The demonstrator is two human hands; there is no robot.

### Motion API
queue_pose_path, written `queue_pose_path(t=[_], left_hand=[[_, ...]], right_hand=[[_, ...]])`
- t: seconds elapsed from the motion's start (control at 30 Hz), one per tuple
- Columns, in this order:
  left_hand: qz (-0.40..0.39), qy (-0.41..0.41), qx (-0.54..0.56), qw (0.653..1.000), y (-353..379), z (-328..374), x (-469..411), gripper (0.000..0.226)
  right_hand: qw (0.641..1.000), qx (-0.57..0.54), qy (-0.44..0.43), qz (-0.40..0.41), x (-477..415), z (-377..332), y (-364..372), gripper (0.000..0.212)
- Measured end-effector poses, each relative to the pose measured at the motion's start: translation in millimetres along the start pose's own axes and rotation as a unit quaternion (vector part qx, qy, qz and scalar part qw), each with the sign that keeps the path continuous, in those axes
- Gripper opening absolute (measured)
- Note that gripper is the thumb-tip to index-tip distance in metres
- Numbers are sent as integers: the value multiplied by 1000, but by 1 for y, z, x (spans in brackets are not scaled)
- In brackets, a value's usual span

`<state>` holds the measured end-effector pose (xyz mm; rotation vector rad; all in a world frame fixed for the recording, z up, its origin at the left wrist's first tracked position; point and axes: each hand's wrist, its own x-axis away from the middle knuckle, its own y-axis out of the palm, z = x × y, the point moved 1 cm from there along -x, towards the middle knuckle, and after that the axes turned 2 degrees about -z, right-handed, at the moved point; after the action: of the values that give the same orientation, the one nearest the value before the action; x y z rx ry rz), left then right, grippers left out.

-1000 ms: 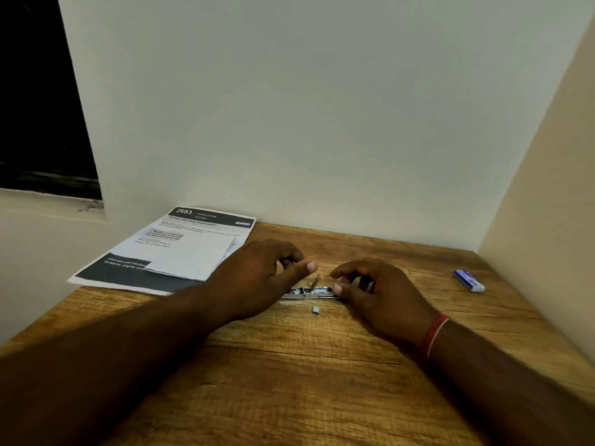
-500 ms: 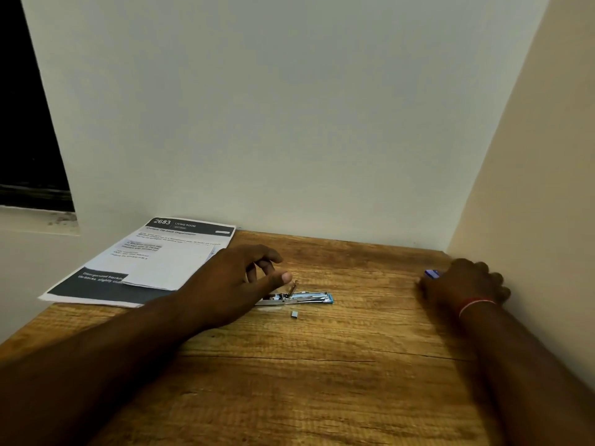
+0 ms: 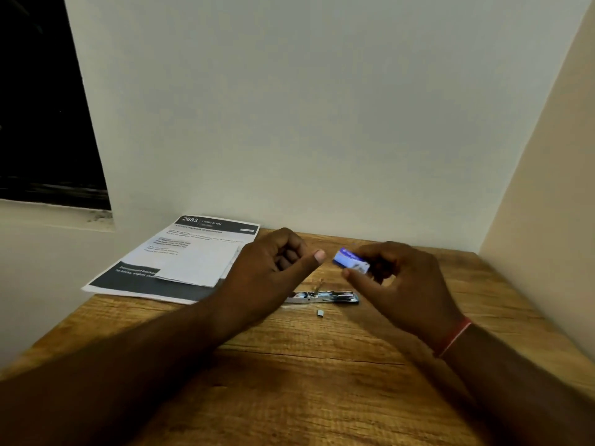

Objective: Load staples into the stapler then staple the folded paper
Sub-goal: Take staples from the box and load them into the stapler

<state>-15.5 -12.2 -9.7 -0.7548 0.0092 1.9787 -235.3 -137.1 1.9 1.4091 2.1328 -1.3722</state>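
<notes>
On the brown wood-grain surface [image 3: 289,381], just on the near side of the flat, opened-out silver metal stapler [image 3: 325,297], lies a small grey piece [image 3: 320,313], probably a short bit of staple strip; the stapler's magazine looks exposed, though whether any staples sit in it I cannot tell. Above the stapler's left end the left hand [image 3: 273,268] hovers with its fingers loosely curled and thumb stretched out, holding nothing; above its right end the right hand [image 3: 402,278], with a red band [image 3: 452,338] at the wrist, pinches a small blue-and-white staple box [image 3: 351,260] between thumb and fingertips. By my reckoning the loading is only at its start: box fetched, staples yet to be taken out and laid in, stapler yet to be closed; the stapling itself is untouched. Beyond the stapler and to its left, the folded white paper [image 3: 199,262] rests on a printed sheet with dark bands [image 3: 138,283], well apart from the stapler. That sheet's header reads "2683" and "LIVING ROOM"; the smaller lines and the box's print are too blurred to read.
</notes>
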Motion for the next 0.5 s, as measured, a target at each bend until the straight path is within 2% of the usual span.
queue_pose_path(t=[0.07, 0.13, 0.23, 0.5], left_hand=[[-15, -5, 22, 1000, 5, 2, 2, 26], [-29, -18, 32, 999, 9, 2, 3, 25], [-37, -41, 48, 997, 13, 2, 5, 20], [-23, -148, 176, 973, 15, 8, 7, 13]], right_hand=[[997, -27, -72, 3, 7, -16, 9, 25], [994, -41, -102, 3, 9, -19, 11, 24], [992, -49, -118, -4, 8, -16, 11, 21], [989, -22, -148, -18, 10, -4, 14, 29]])
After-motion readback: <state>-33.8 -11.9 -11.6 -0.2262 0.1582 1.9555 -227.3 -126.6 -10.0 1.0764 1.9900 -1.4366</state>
